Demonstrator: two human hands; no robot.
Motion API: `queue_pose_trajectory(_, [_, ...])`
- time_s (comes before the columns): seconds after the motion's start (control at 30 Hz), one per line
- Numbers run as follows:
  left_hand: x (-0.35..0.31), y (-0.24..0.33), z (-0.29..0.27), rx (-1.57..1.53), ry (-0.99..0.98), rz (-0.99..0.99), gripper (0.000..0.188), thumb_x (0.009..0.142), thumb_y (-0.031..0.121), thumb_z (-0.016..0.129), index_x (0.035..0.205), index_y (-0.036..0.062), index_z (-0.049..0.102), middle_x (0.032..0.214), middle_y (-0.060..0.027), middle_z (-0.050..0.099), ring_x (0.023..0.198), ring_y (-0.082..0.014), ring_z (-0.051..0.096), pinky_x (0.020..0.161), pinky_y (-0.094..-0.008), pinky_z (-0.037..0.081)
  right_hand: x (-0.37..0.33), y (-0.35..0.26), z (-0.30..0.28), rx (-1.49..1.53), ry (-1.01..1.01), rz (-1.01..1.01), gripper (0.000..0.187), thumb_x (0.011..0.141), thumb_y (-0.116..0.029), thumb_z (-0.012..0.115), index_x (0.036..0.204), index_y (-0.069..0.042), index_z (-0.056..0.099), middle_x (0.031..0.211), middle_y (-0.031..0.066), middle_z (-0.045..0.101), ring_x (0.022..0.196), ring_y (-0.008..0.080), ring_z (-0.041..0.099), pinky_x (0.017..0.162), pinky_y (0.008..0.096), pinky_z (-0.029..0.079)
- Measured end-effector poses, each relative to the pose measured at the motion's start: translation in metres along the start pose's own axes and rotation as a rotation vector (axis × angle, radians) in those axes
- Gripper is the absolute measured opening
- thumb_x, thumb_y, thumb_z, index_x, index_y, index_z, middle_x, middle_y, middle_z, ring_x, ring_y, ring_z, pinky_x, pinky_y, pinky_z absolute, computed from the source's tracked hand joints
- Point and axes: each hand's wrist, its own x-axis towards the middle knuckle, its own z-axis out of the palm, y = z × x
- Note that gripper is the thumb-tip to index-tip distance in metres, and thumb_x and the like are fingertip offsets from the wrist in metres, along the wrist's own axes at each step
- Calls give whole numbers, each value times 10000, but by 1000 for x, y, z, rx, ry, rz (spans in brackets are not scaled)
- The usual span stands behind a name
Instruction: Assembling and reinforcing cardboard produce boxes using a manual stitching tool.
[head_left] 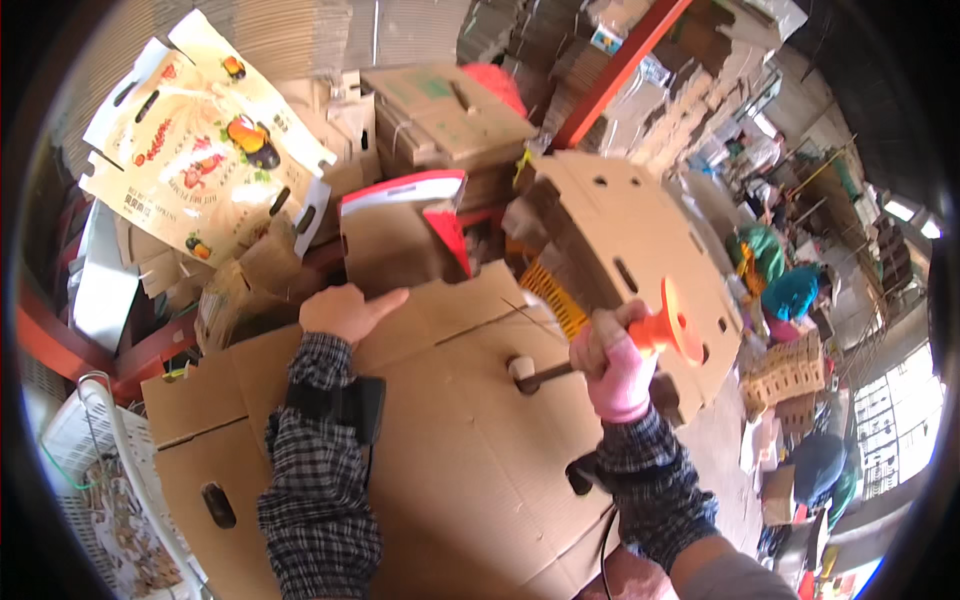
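A large flat brown cardboard sheet (440,460) with creases and oval hand holes lies in front of me. Across its far left edge rests my left hand (342,313), bare, one digit stretched out to the right and the others mostly hidden. My right hand (612,362), in a pink glove, is closed round a tool with a flared orange handle (675,325). From that fist a dark rod (555,374) points left to a hole in the sheet, where a pale round piece (521,368) shows. I cannot tell whether the rod is inside the hole.
Another brown sheet with holes (640,225) leans behind my right hand. Beyond stand a printed cream carton sheet (205,140), stacked flat cartons (450,115) and a yellow crate (552,298). A red frame (70,340) and white basket (95,440) are left. People work far right.
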Motion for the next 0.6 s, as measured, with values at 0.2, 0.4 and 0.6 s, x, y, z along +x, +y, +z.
queue_pose_trajectory(0.2, [-1,-3,-2,-2,18,20,916,710,858,393,769,2,715,772,-215,676,754,-347,670,663,-425,519,27,-145,44,70,-409,-437,119,988,-159,457,874,-137,431,487,-60,313,350,70,244,336,279,189])
queue_pose_trajectory(0.4, [5,-4,6,-17,-25,-14,896,722,845,399,751,5,709,761,-211,676,745,-347,669,667,-429,519,42,-189,74,182,-689,-514,262,946,-110,435,686,-132,414,570,-15,378,435,89,332,424,251,276])
queue_pose_trajectory(0.6, [-1,-3,4,34,48,63,890,710,851,404,772,24,726,751,-178,686,738,-326,679,654,-412,530,5,-17,30,-139,-90,5,194,819,26,470,811,-138,367,488,-24,296,373,95,274,366,268,255])
